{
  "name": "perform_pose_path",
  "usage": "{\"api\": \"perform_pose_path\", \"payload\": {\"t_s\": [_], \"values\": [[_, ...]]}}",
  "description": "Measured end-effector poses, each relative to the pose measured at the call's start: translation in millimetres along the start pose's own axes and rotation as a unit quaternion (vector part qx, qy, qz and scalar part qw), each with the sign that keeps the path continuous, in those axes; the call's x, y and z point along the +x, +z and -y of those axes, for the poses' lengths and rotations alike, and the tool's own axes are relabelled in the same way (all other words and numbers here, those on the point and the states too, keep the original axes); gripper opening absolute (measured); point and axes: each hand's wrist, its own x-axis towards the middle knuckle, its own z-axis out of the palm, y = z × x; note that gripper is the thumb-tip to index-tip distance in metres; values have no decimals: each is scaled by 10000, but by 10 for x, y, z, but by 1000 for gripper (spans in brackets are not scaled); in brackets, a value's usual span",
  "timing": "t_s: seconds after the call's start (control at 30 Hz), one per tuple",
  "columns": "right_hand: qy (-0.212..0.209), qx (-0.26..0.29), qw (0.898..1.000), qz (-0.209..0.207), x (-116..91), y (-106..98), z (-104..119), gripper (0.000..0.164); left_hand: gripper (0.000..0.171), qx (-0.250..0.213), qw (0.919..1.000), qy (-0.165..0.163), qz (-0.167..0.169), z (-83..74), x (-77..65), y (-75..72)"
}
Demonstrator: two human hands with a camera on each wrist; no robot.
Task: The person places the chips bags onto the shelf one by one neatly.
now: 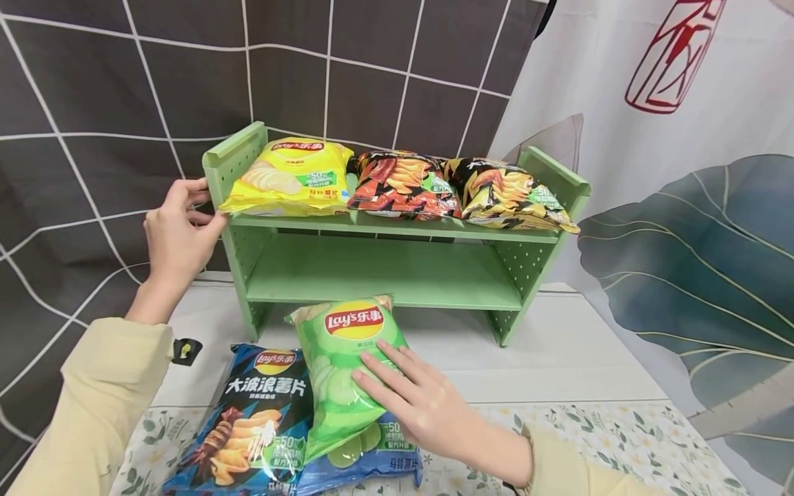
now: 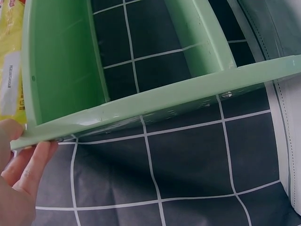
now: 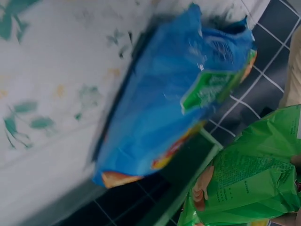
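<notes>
My left hand (image 1: 180, 234) grips the left side panel of a green two-tier shelf rack (image 1: 378, 269), the thumb in front and fingers behind the edge. In the left wrist view that pinch shows on the panel's edge. A green bag of Lay's chips (image 1: 329, 372) is held by my right hand (image 1: 428, 406), fingers spread over its front; the thumb is hidden in the head view. The green bag tilts in front of the rack and overlaps a blue chip bag (image 1: 372, 461). Beside it lies a dark blue chip bag (image 1: 248, 420).
On the top tier lie a yellow chip bag (image 1: 298, 176), a red-and-black one (image 1: 403, 186) and a black-and-gold one (image 1: 509, 193). The lower tier (image 1: 372, 265) is bare. A floral cloth (image 1: 558, 448) covers the table front; a dark checked curtain (image 1: 372, 83) hangs behind.
</notes>
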Motion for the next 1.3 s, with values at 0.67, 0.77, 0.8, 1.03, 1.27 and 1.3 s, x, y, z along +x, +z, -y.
{"api": "perform_pose_path", "payload": {"t_s": [0.67,0.77,0.8,1.03,1.27,1.3], "values": [[365,-783,9962,140,357,348,-379,58,38,-117,9999,-7,58,-10,6,91],[336,-941,9949,169,355,410,-419,48,38,-184,9998,-10,71,-38,12,116],[297,-970,9947,138,361,435,-427,47,38,-175,9998,-11,69,-38,16,115],[91,-1198,9927,-98,419,605,-450,46,38,50,9999,-79,64,14,25,42],[143,-1039,9945,23,463,658,-472,47,38,207,9997,-115,69,13,14,9],[166,-950,9953,64,468,659,-475,48,38,185,9998,-109,61,8,10,8]]}}
